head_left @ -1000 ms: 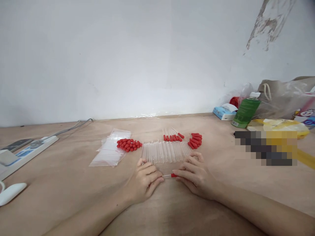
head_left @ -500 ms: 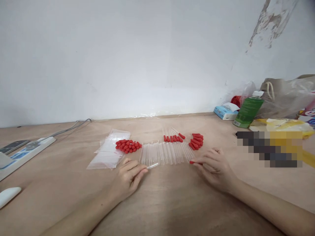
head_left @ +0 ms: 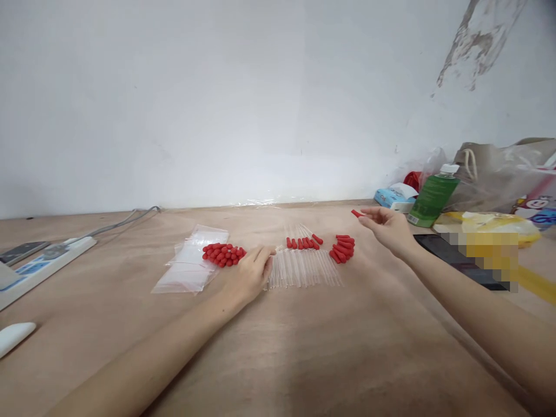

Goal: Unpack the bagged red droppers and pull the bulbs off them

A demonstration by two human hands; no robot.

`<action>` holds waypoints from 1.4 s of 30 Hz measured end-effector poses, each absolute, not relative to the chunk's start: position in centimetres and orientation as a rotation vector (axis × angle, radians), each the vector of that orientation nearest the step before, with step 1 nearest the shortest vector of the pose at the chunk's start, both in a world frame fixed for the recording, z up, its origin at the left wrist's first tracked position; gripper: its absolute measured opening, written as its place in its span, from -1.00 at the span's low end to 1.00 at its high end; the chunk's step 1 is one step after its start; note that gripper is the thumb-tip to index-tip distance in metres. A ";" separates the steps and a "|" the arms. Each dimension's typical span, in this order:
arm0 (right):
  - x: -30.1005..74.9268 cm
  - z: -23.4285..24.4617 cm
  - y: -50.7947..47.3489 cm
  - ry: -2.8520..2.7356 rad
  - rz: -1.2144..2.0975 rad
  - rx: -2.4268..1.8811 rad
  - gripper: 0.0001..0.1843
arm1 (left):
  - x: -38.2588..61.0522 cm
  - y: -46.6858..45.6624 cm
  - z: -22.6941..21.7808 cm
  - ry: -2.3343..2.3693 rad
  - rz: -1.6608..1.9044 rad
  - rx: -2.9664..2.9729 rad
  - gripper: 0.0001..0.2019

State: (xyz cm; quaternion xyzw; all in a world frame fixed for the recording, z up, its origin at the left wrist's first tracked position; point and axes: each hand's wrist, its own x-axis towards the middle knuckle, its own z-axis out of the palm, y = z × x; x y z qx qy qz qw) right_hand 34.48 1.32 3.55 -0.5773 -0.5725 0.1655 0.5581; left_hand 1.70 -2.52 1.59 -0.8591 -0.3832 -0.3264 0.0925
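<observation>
Pinched in the fingertips of my right hand (head_left: 388,229) is a small red rubber bulb (head_left: 357,213), raised behind the curved cluster of red bulbs (head_left: 343,249). My left hand (head_left: 254,269) is closed over the left end of a row of clear dropper tubes (head_left: 304,269); whatever lies under its fingertips is hidden. A heap of more red bulbs (head_left: 221,255) sits just left of that hand, on the edge of the clear plastic bags (head_left: 189,266). Behind the tube row, several droppers with red bulbs (head_left: 302,243) on their ends lie side by side, their clear stems pointing toward the wall.
A white power strip (head_left: 65,260) with a grey cable lies on the left, near a white rounded object (head_left: 15,339). On the right stand a tissue box (head_left: 393,198) and a green bottle (head_left: 434,197), with plastic bags and a dark flat object (head_left: 452,260) close by.
My right hand has moved up and away toward the wall with the red bulb. My left hand has shifted forward and right onto the tubes; the tube it held no longer shows.
</observation>
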 end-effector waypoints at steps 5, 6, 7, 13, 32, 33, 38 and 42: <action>35.8 2.1 2.7 -1.268 0.467 -1.401 -0.72 | 3.9 -1.8 0.7 -1.141 -0.933 -2.583 -0.85; 35.9 1.7 2.8 -1.280 0.471 -1.417 -0.72 | 4.2 -1.8 0.6 -1.163 -0.919 -2.602 -0.84; 35.9 1.4 2.8 -1.297 0.469 -1.432 -0.71 | 4.4 -1.8 0.5 -1.189 -0.907 -2.622 -0.83; 36.4 0.5 3.1 -1.456 0.411 -1.533 -0.73 | 4.7 -2.5 0.3 -1.238 -0.911 -2.780 -0.77; 35.4 -1.1 4.8 -1.494 0.551 -1.588 -0.71 | -2.2 -3.8 0.4 -1.570 -1.076 -2.483 -0.81; 35.4 -1.1 4.6 -1.488 0.546 -1.593 -0.69 | -2.2 -3.8 0.4 -1.563 -1.063 -2.493 -0.81; 35.2 -0.8 4.2 -1.428 0.449 -1.680 -0.57 | -2.1 -4.0 0.5 -1.535 -1.023 -2.516 -0.81; 34.7 0.7 4.3 -1.460 0.308 -1.760 -0.64 | -2.2 -3.8 0.4 -1.564 -1.024 -2.511 -0.81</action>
